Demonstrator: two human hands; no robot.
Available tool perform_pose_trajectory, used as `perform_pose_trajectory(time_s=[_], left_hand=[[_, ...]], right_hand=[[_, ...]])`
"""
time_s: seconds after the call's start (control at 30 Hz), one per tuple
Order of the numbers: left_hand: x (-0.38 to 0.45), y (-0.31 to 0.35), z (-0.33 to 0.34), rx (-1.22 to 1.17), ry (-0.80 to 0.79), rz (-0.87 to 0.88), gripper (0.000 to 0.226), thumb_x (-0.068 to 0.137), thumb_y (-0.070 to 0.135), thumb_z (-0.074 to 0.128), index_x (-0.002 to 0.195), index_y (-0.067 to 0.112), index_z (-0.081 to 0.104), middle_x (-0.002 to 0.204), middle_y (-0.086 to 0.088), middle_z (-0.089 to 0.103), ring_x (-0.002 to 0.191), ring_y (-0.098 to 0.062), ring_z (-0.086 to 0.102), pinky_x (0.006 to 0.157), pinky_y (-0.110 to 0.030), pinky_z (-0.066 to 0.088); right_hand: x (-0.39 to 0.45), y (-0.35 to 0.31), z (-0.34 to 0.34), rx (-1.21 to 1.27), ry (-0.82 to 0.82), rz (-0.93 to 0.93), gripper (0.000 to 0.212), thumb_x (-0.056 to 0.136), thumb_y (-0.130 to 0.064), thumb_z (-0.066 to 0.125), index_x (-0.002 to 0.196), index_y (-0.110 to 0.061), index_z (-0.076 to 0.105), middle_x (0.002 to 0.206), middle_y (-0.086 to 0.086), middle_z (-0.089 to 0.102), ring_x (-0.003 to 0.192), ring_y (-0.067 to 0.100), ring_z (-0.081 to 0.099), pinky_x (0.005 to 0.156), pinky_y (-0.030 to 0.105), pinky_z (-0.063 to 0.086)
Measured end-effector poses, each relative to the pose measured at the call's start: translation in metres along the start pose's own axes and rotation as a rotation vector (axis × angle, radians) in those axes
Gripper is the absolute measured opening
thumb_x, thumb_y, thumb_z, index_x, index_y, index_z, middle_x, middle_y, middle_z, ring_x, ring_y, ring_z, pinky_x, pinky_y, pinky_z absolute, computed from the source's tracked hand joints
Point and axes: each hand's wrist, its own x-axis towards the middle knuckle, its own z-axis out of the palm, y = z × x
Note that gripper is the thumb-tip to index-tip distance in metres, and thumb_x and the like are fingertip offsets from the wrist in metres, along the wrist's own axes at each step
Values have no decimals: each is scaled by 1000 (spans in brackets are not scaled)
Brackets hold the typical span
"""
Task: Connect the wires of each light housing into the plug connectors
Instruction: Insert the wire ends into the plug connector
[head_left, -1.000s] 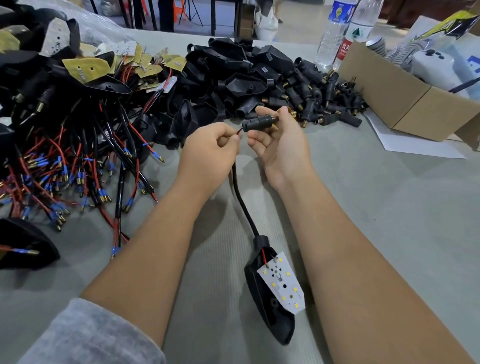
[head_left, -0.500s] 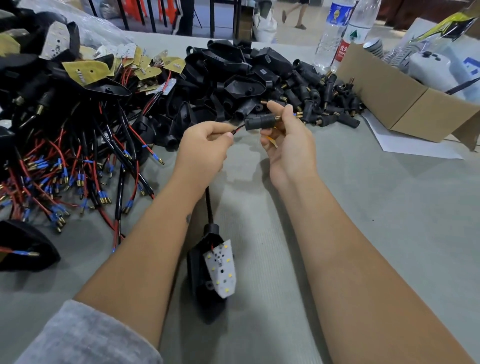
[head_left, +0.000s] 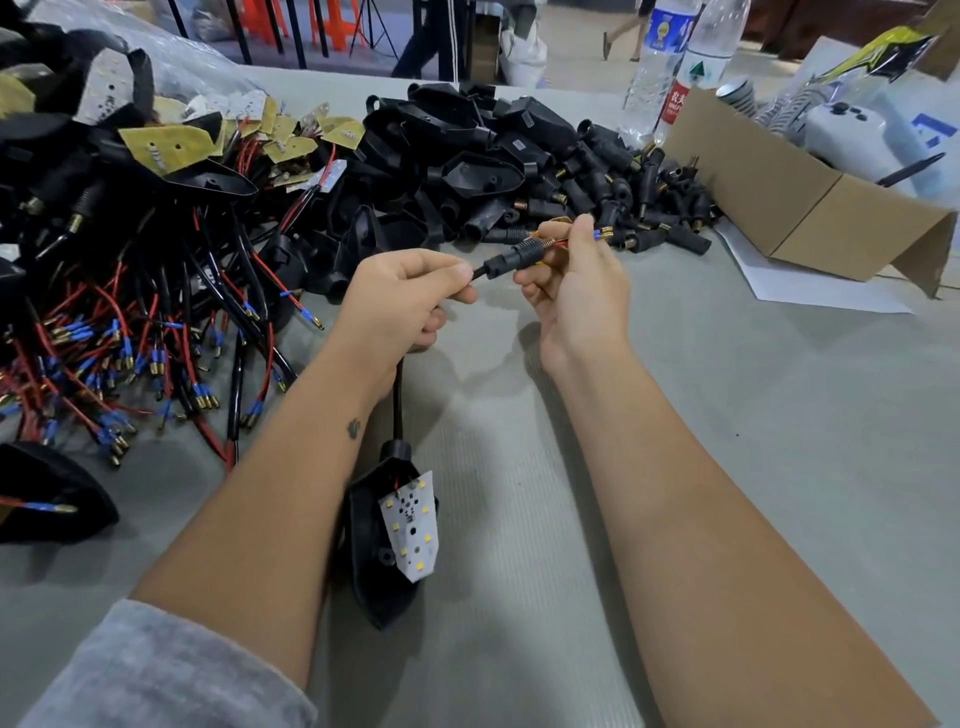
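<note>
Now pinching sheathed black cable (head_left: 397, 395) with curled left hand (head_left: 402, 296), right hand (head_left: 576, 283) fingertips gripping ribbed black plug connector (head_left: 514, 255).

Grey fleecy-looking sleeve (head_left: 156, 670), left arm.

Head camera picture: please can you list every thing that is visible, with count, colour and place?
plug connector: one, black, held between both hands
light housing: one, black with a white LED board, hanging on its cable below the left hand
wired housings pile: many, black with red wires and blue tips, left
empty housings pile: many, black, centre back
loose connectors pile: many, black with brass ends, right of centre
cardboard box: one, brown, right back
water bottles: two, clear, behind the box
table: one, grey
left hand: pinches the cable
right hand: grips the connector and wire tips
</note>
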Motion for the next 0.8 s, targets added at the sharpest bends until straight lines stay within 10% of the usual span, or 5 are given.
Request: perform_pose_trajectory(time_s=[0.6,0.8], left_hand=[[-3,-1,2,175,52,106,11,87,9,67,81,16,74,81,-25,66,52,-10,40,47,-19,31],[-2,3,-1,2,61,68,17,92,8,61,79,13,69,72,3,70,47,-5,37,39,-16,26]], right_hand=[[-2,1,2,-127,-42,-42,28,104,-26,46,83,-10,54,61,4,66,45,12,60,46,20,44],[-1,2,2,-175,-108,-41,27,104,-26,48,84,-11,57,71,5,67,51,11,63,51,21,46]])
